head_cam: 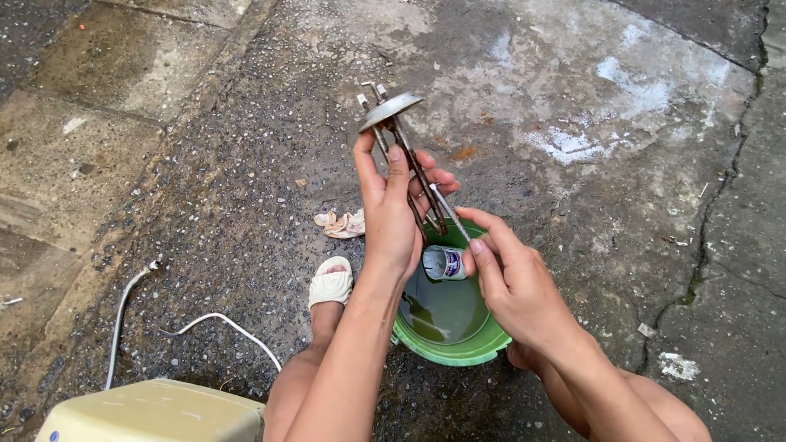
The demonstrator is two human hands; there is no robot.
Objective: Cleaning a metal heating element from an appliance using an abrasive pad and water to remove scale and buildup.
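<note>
Left hand (391,214): fingers closed around heating element (401,147). Right hand (512,282): fingers pinching its thin rod (449,213). Below fingers: green basin (449,344).

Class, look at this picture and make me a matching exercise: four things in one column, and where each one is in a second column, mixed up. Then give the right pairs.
Things
1. heating element with round metal plate
2. small can
3. green basin
4. crumpled rag

Places
A. lying on the wet concrete beside the sandalled foot
B. on the ground, holding murky liquid
C. held up in the left hand
D. floating on its side in the liquid

Pairs: 1-C, 2-D, 3-B, 4-A
</note>
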